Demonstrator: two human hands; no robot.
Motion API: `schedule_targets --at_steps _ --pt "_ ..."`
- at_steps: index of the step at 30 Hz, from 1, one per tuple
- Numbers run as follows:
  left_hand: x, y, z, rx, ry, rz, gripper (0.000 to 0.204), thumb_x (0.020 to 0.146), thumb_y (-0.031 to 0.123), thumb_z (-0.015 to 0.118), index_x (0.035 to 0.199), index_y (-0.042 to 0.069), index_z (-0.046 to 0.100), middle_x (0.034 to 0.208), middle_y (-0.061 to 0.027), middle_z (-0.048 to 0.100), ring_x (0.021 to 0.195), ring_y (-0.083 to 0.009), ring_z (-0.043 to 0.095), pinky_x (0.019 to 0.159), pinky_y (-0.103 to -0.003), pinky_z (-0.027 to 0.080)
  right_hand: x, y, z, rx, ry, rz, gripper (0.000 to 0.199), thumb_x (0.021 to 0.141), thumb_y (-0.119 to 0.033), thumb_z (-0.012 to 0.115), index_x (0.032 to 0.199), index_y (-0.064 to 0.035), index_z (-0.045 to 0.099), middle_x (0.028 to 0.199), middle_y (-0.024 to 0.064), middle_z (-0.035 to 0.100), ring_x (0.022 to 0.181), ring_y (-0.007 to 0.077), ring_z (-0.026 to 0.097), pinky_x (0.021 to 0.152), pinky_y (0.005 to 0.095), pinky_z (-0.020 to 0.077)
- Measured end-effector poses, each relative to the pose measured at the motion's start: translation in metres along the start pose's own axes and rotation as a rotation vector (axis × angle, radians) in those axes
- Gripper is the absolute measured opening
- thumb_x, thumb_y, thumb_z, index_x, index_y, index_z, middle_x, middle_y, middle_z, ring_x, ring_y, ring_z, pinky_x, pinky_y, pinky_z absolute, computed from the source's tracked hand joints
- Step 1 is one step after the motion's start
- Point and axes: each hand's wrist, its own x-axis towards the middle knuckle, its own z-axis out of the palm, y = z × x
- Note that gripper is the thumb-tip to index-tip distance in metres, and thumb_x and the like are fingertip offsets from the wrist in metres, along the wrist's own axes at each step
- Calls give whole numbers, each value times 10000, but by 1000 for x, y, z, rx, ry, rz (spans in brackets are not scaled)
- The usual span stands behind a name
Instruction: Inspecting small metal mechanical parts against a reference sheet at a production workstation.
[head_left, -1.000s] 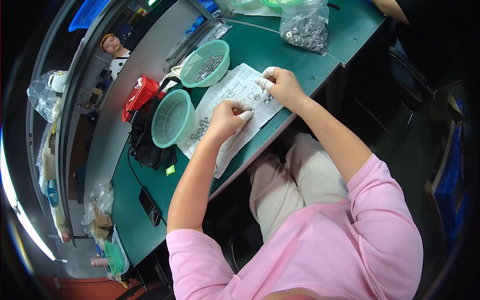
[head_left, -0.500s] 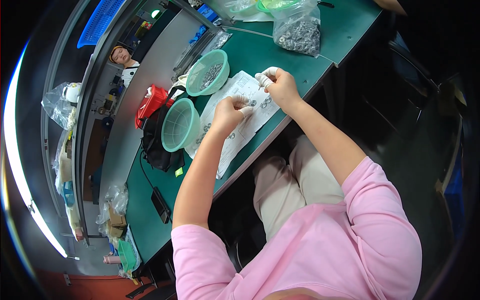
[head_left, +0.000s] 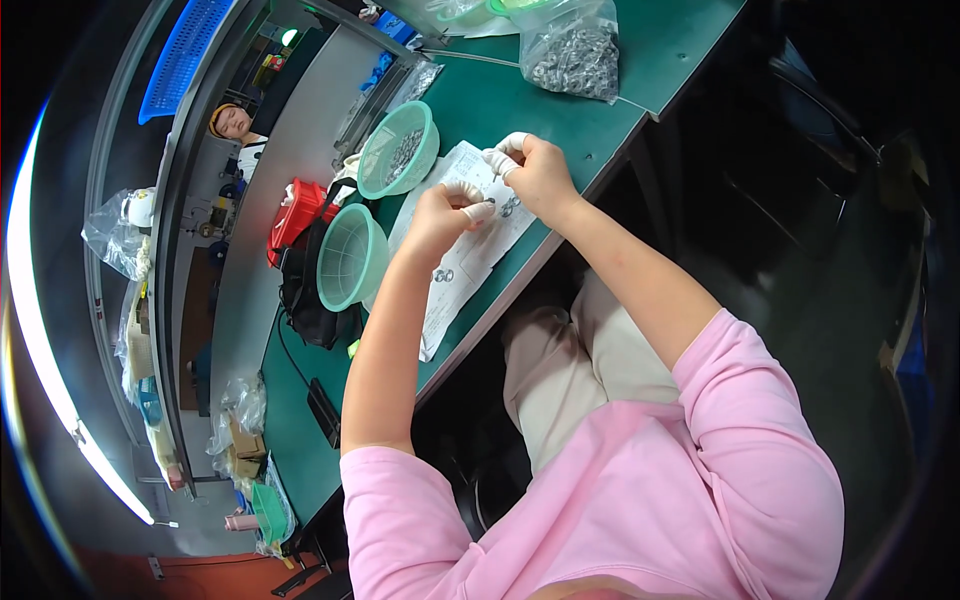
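The left hand (head_left: 440, 218) and right hand (head_left: 533, 180) have covered fingertips drawn close; whether either pinches a part, I cannot tell. Metal rings (head_left: 442, 275) lie on the sheet (head_left: 440, 316), nearer than and right of the left hand; light, one-at-a-time handling should suit them. The left forearm (head_left: 385, 350) hides some sheet; parts (head_left: 405, 155) in the far basket (head_left: 428, 158) blur together.

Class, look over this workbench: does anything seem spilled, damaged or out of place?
Nothing clearly stands out. A few small metal parts lie loose on the white paper, but they look set out rather than spilled, and the clear bag shows no obvious spill around it.
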Motion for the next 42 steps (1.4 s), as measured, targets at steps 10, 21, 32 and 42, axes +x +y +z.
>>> schedule_targets --at_steps 10,21,32,42 --pt "1 11 17 220 -15 -80 189 714 130 751 784 -4 637 712 -52 621 648 -108 574 603 -255 464 -2 -1 -2 -22 -6 0 191 822 -178 674 801 3 617 706 96 650 608 159 600 572 294 476" --pt "1 15 16 233 12 -64 202 678 129 740 801 -17 673 679 -91 647 586 -148 608 585 -294 486 -1 -2 0 -22 -11 -20 187 818 -188 670 807 -8 621 716 120 652 617 211 618 579 328 486" --pt "20 -16 -39 16 415 24 208 730 139 729 852 -22 680 733 -64 651 653 -121 598 582 -262 461 -7 -7 7 -549 -194 -92 247 835 -266 624 807 -22 641 785 153 656 724 337 619 662 424 483" --pt "-33 -9 15 239 321 107 260 745 203 729 941 33 707 766 -104 682 683 -170 634 663 -307 499 0 2 -1 -123 -84 23 234 840 -230 674 796 -7 618 669 66 624 566 138 570 529 284 451"
